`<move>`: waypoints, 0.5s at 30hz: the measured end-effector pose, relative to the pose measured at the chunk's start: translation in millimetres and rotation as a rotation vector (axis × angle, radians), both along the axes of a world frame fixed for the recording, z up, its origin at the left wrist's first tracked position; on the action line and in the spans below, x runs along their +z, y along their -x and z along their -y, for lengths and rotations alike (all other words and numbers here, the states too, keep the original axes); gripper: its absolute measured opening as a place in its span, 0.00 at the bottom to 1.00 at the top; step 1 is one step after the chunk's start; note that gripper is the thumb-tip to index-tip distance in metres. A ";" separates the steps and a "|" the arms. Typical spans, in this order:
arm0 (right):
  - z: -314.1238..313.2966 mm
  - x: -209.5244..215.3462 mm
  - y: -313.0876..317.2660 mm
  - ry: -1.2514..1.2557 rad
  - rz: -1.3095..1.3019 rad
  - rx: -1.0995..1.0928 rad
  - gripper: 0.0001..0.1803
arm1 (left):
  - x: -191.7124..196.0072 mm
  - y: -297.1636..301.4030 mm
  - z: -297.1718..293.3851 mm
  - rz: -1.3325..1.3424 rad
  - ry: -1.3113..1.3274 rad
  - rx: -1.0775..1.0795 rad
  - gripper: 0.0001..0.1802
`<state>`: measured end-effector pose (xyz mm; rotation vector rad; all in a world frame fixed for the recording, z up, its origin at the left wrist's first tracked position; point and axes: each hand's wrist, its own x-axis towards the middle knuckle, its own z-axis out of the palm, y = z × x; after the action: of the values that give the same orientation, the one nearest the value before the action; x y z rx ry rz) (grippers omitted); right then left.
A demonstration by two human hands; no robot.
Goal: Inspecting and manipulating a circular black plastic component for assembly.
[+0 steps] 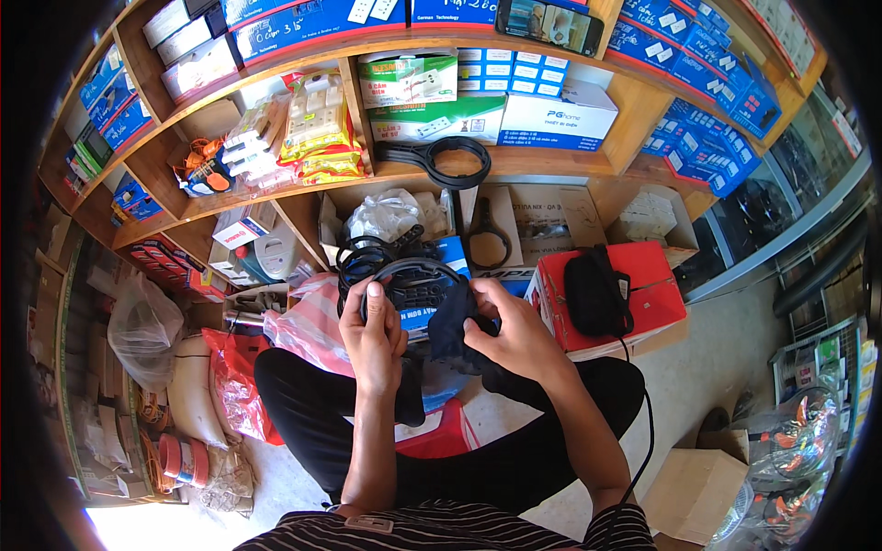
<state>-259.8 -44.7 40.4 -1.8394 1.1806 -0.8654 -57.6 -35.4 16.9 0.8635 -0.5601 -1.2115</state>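
Note:
My left hand [372,340] is closed, thumb up, pinching one side of a curved black ring [418,264]. The ring resembles the heads of two black ring wrenches, one lying on the shelf edge [459,163] and one leaning below it [488,234]. In my right hand [510,329] a dark cloth [447,335] is bunched between thumb and fingers, against the ring's right side. Hands and cloth hide the ring's lower part. Behind it are a blue box [450,253] and a tangle of black loops [363,262].
Wooden shelves [404,173] full of boxed goods curve round in front, with a phone [551,26] at the top. A red box [597,303] bearing a black pouch [593,289] stands right. Plastic bags [145,321] lie left; an open carton [694,491] sits lower right.

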 end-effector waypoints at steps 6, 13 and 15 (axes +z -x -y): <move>2.6 -11.2 2.4 -0.004 -0.050 0.015 0.30 | 3.4 11.2 -5.0 0.036 -0.015 0.063 0.11; 0.2 -3.3 3.6 -0.058 0.010 -0.001 0.29 | 7.0 12.5 -8.1 -0.012 -0.002 0.022 0.11; 0.1 -4.0 1.4 -0.027 -0.002 -0.041 0.30 | 7.6 17.5 -11.7 0.031 0.015 0.018 0.10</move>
<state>-261.2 -44.8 36.4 -1.8002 1.2296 -0.8667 -75.0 -23.7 24.5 0.8737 -0.5849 -1.1781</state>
